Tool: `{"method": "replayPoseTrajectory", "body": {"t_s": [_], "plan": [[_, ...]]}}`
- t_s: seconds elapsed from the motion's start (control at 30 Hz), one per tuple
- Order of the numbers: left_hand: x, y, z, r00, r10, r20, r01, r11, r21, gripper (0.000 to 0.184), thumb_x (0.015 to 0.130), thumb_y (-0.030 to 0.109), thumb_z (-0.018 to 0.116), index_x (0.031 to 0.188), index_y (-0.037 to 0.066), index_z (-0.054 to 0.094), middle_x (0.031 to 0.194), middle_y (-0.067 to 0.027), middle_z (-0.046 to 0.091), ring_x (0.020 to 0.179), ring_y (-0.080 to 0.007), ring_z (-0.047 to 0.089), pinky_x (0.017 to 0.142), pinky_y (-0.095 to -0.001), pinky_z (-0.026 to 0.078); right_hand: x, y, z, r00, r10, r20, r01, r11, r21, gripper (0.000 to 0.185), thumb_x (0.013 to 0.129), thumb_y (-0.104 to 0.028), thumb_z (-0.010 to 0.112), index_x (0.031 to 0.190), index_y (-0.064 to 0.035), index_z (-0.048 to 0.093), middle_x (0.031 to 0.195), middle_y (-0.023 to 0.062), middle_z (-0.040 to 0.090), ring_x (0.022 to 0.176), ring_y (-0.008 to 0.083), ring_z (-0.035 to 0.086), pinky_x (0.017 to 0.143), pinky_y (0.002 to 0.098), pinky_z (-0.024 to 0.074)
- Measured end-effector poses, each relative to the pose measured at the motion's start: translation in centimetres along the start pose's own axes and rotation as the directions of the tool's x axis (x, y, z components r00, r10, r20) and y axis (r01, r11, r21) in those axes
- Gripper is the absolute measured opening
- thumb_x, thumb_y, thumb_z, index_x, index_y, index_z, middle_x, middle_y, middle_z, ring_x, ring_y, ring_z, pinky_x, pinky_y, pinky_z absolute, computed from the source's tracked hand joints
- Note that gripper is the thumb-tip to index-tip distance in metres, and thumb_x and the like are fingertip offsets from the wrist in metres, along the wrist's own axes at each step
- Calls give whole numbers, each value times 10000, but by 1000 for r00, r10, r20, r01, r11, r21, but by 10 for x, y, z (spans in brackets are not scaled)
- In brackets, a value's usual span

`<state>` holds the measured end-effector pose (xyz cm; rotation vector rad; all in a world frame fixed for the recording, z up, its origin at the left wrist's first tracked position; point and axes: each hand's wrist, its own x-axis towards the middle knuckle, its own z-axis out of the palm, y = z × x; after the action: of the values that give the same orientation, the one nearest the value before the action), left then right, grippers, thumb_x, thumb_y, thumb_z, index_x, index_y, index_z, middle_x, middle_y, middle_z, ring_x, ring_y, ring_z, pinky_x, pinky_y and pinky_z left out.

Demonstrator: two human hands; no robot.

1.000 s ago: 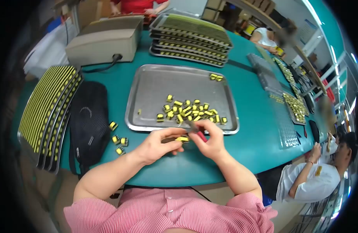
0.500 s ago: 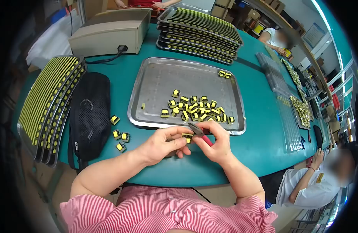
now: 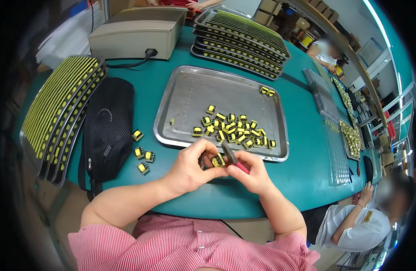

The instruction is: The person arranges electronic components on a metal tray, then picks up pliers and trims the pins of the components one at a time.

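Note:
Between the thumb and fingers of my left hand [image 3: 190, 168] is a small yellow-and-black transformer [image 3: 218, 160]. My right hand [image 3: 252, 173] is closed around red-handled pliers or cutters [image 3: 241, 167], and their dark jaws stand beside the transformer. Whether the jaws touch it I cannot tell. Just beyond both hands lies a metal tray [image 3: 172, 99] with a loose heap of similar transformers [image 3: 237, 128] toward its near side. Several more transformers [image 3: 143, 168] rest on the green table left of the tray.
A black mesh pouch [image 3: 109, 131] and stacked trays full of transformers [image 3: 63, 99] stand at left. Behind are a beige box-shaped device [image 3: 135, 38] with a cable and another tray stack [image 3: 242, 40]. Clear plastic trays [image 3: 336, 153] lie at right, where co-workers [image 3: 357, 226] sit.
The transformer has been turned in my left fingers, and that hand is now more curled around it. The pliers stay beside it. The whole view has shifted slightly.

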<state>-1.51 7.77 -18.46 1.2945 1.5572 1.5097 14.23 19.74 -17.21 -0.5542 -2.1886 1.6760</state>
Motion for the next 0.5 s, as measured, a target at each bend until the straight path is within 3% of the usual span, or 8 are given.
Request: {"method": "replayPoseTrajectory", "body": {"t_s": [0.13,0.33,0.43,0.5], "plan": [[-3,0,2,998,61,2,-61,993,103,461,623,243,833,918,28,552,784,-48,541,663,-130,523,594,-278,467,0,-3,0,988,102,116,-117,985,131,214,829,-136,655,977,12,609,774,29,621,709,81,580,657,240,479],[-4,5,1,990,123,70,-130,985,112,456,648,241,818,968,6,592,808,-45,546,673,-120,523,612,-270,470,-1,-3,2,977,197,86,-215,908,360,156,863,-117,602,944,16,606,765,56,623,677,122,588,633,246,477],[-5,-4,5,996,-16,93,35,978,-204,362,729,193,766,975,-12,596,841,-39,567,681,-89,524,637,-256,472,0,-5,-3,959,258,121,-285,856,431,174,882,-146,577,946,14,599,770,74,627,661,147,592,636,264,480],[-3,-3,5,996,-15,89,36,970,-239,304,784,136,709,1009,-22,580,859,-39,576,692,-75,532,654,-247,472,0,-5,-4,958,252,140,-288,845,450,180,888,-152,569,961,11,591,779,84,627,668,151,594,633,268,479]]}}
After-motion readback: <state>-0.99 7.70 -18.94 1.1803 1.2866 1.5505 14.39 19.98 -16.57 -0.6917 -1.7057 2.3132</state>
